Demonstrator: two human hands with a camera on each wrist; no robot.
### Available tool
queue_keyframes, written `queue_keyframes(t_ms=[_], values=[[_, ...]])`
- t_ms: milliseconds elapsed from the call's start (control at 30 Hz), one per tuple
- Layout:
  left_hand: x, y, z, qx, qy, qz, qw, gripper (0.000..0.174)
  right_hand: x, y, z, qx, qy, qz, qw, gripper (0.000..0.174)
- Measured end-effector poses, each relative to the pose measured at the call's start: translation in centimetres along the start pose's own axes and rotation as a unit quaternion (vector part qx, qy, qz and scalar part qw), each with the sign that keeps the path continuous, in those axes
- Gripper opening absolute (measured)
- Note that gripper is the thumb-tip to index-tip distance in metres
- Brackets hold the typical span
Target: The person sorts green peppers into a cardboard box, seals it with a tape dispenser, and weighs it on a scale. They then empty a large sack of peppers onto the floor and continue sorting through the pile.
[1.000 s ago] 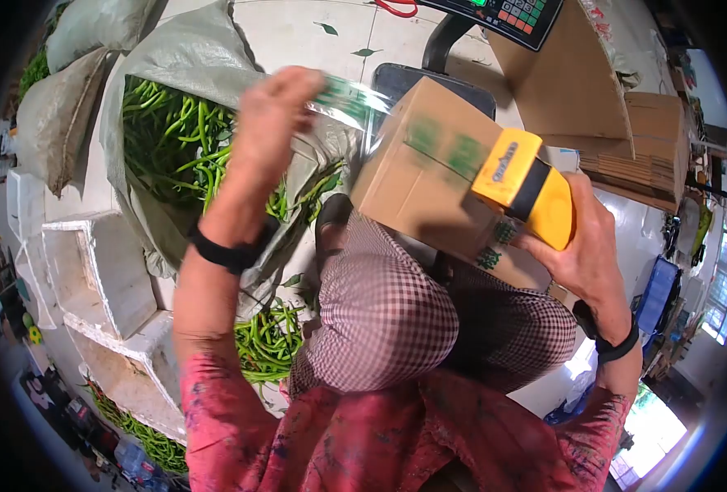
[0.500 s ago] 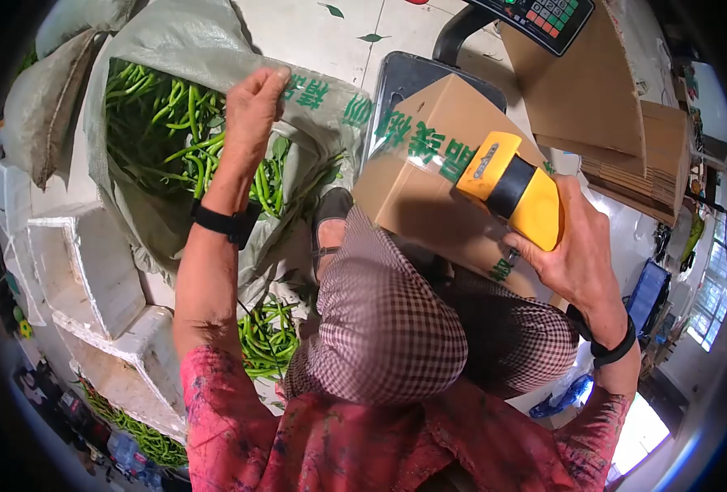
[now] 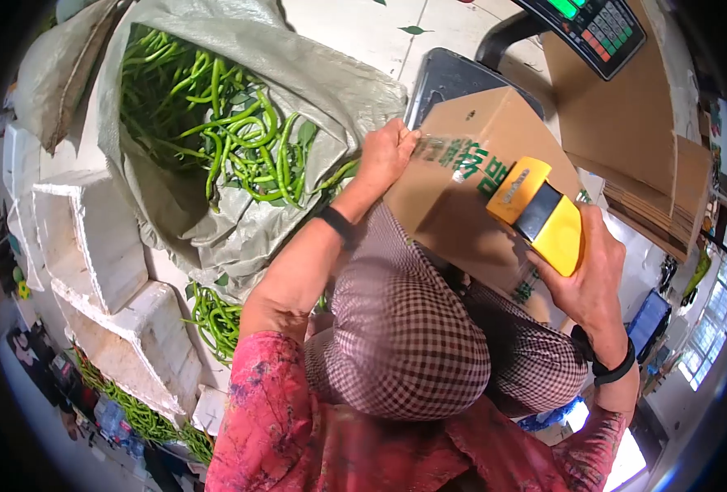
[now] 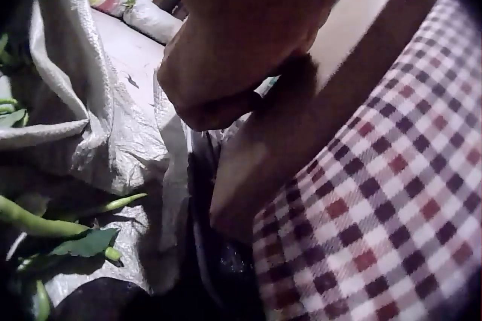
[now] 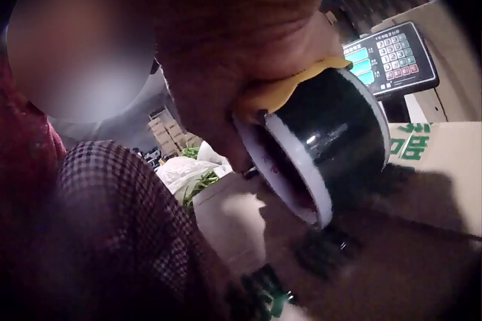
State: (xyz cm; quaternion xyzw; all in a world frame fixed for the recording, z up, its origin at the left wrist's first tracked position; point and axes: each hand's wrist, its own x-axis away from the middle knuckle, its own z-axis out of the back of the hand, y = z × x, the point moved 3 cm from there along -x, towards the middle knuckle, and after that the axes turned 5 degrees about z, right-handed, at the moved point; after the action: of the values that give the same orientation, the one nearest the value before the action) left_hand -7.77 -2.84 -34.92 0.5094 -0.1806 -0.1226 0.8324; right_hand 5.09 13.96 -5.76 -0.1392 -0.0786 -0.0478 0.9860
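A cardboard box (image 3: 445, 209) stands tilted by the person's knees, partly over the scale platform. Clear packing tape (image 3: 466, 160) with green lettering runs across its upper face. At the box's left edge the left hand (image 3: 386, 156) pinches the tape end, fingers curled; the left wrist view shows this hand (image 4: 241, 73) dark against the cardboard. The right hand (image 3: 590, 258) grips a yellow tape dispenser (image 3: 544, 217) over the right part of the box. In the right wrist view the dispenser's tape roll (image 5: 343, 140) shows below the palm.
A large woven sack (image 3: 216, 238) of green chili peppers (image 3: 253, 139) lies open at the left. Foam boxes (image 3: 101, 246) stand nearer the left side. Behind the carton is a scale (image 3: 441, 74) with its display (image 3: 585, 33); flattened cardboard (image 3: 626, 123) leans at the right.
The left hand has come rightward and down from over the sack to the box's edge, bringing the stretched tape against the box. The right hand still holds the dispenser over it.
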Motion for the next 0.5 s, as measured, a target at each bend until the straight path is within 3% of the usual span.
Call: queue_keyframes(t_ms=[33, 167, 267, 333, 367, 500], values=[[0.1, -0.4, -0.1, -0.002, -0.012, 0.033, 0.999, 0.022, 0.1, 0.2, -0.2, -0.006, 0.008, 0.007, 1.0, 0.054], [-0.2, -3.2, -1.5, -0.04, -0.027, 0.01, 0.999, 0.026, 0.7, 0.4, -0.4, -0.015, 0.007, -0.005, 1.0, 0.054], [-2.5, -0.2, -0.1, -0.121, -0.086, 0.015, 0.989, 0.038, 0.4, 1.0, -0.4, -0.007, 0.03, 0.023, 0.999, 0.055], [-3.3, 2.2, 0.1, 0.126, 0.048, 0.005, 0.991, 0.035, 0.7, 0.9, -0.6, -0.01, 0.041, 0.038, 0.998, 0.057], [-3.2, 2.3, -2.0, 0.134, 0.022, -0.054, 0.989, 0.033, 0.9, 1.3, -0.7, -0.013, 0.039, 0.039, 0.998, 0.058], [-4.3, -0.3, -3.4, 0.068, -0.017, -0.081, 0.994, 0.031, 1.2, 2.2, -0.5, -0.056, 0.052, 0.053, 0.996, 0.059]])
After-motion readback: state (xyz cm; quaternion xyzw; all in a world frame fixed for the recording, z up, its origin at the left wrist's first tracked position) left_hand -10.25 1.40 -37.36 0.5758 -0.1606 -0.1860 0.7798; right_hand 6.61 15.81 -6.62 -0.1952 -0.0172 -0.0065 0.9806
